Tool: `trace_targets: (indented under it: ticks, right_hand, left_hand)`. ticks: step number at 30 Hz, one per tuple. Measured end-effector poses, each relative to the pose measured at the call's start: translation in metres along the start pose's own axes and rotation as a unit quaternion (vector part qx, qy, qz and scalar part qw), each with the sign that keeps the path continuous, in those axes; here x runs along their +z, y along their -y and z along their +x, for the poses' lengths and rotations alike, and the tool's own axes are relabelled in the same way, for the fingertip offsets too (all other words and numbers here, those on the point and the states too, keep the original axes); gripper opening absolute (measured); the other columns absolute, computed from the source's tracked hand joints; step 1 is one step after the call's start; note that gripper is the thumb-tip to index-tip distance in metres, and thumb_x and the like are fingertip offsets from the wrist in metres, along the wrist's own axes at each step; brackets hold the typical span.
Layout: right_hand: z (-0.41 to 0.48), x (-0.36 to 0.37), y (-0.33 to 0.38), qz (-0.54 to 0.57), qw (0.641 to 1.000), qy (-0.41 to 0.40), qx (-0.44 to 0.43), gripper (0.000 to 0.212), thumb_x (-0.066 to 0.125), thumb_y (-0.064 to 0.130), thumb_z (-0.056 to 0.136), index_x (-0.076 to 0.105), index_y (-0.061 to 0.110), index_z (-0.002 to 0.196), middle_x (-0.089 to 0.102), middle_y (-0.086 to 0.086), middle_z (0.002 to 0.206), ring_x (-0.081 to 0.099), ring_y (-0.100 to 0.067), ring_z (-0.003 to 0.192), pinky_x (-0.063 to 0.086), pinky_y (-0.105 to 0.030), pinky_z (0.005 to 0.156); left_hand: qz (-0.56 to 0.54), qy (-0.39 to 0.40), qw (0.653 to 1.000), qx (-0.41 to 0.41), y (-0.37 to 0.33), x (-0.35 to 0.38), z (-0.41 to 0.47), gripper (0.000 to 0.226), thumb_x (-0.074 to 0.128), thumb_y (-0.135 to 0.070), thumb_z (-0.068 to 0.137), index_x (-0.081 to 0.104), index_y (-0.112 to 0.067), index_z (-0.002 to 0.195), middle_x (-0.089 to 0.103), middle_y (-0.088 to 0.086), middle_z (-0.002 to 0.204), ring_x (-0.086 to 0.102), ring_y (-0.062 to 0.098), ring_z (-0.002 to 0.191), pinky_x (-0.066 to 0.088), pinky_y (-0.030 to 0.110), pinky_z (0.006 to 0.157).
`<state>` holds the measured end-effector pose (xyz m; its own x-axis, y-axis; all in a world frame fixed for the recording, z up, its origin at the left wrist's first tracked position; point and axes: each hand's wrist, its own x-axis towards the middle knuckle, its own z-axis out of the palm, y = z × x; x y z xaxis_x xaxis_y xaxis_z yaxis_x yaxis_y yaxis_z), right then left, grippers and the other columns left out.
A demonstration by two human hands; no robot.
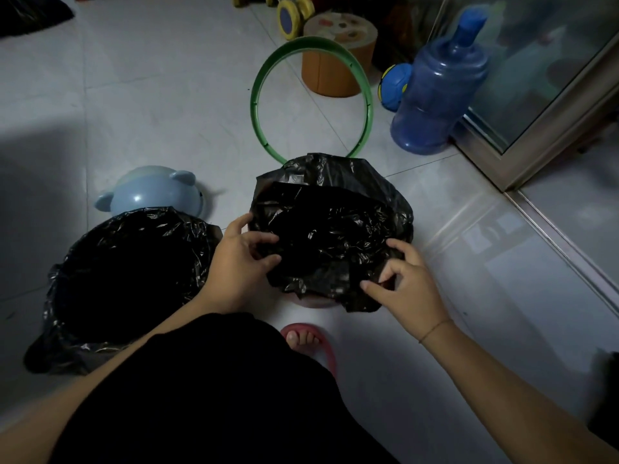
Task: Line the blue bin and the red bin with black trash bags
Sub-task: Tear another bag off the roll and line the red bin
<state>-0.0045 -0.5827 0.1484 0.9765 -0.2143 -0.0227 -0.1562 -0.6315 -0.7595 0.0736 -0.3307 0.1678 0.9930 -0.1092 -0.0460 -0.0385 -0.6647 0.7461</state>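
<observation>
At the left the first bag is already spread out, and straight ahead the second bag, laid over the red bin, is pinched at its near edge by the left hand and right hand, both equally close.
</observation>
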Motion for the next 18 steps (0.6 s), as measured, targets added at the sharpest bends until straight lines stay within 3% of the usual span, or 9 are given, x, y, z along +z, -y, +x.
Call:
trace_targets:
  ticks: [3,8,12,16,18]
  right_hand:
    - [-0.003,-0.006,-0.004,0.0,1.0,0.026,-0.017,0.033,0.081,0.017,0.068,0.05,0.017,0.059,0.033,0.005,0.147,0.031,-0.01,0.134,0.025,-0.021,0.102]
    - [0.0,-0.011,-0.025,-0.006,0.996,0.082,-0.016,0.032,0.083,0.017,0.068,0.051,0.017,0.06,0.017,0.006,0.156,0.021,-0.006,0.139,0.02,-0.017,0.107]
    - [0.011,-0.008,-0.038,-0.023,0.994,0.107,0.003,0.028,0.082,0.018,0.069,0.056,0.017,0.06,0.011,0.004,0.158,0.016,-0.01,0.144,0.018,-0.026,0.116]
    - [0.027,-0.013,-0.04,-0.018,0.986,0.163,-0.001,0.026,0.082,0.019,0.069,0.056,0.018,0.063,0.02,0.008,0.15,0.018,-0.003,0.138,0.016,-0.023,0.114]
    - [0.038,-0.02,-0.038,0.011,0.975,0.224,-0.005,0.025,0.079,0.017,0.073,0.055,0.017,0.068,0.041,0.01,0.135,0.035,0.006,0.126,0.025,-0.024,0.11]
  left_hand:
    - [0.025,0.007,1.0,0.01,0.004,-0.001,-0.005,0.045,0.078,-0.008,0.073,0.067,-0.015,0.116,0.032,-0.003,0.15,0.055,0.013,0.099,0.036,0.015,0.087]
    - [0.101,0.034,0.993,0.047,0.012,0.002,-0.009,0.066,0.074,0.002,0.073,0.049,-0.001,0.134,0.024,0.004,0.155,0.037,0.019,0.136,0.019,0.007,0.099]
    - [0.102,0.038,0.993,0.053,0.021,0.01,-0.008,0.081,0.07,0.009,0.068,0.036,0.001,0.141,0.025,0.011,0.154,0.028,0.023,0.142,0.009,0.004,0.103]
    - [0.08,0.029,0.995,0.043,0.028,0.017,0.0,0.084,0.065,0.011,0.068,0.031,0.003,0.144,0.024,0.015,0.154,0.026,0.024,0.142,0.006,0.002,0.105]
    - [0.064,0.028,0.997,0.039,0.031,0.016,0.006,0.085,0.066,0.009,0.069,0.028,0.004,0.144,0.021,0.016,0.155,0.024,0.024,0.143,0.002,-0.005,0.1]
